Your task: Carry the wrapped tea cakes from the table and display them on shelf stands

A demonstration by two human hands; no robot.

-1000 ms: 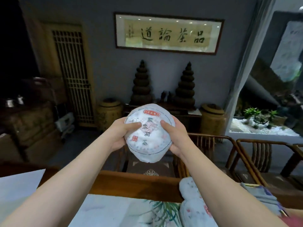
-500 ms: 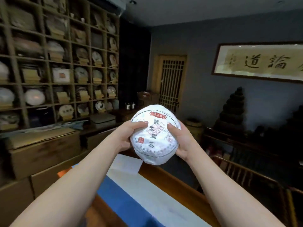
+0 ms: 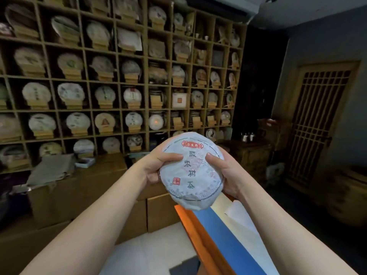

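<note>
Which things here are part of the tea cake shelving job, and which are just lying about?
Part of the job:
wrapped tea cake, held by left hand and right hand
shelf
empty stand

Just lying about:
lattice door
cloth bag
small blue tray
metal pots

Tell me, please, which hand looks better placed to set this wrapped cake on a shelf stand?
Probably the left hand: the shelf lies mostly left, though both it and the right hand grip the tea cake.

One held tea cake [image 3: 192, 171] — two hands — dozens of shelved cakes [image 3: 132, 95]
</note>
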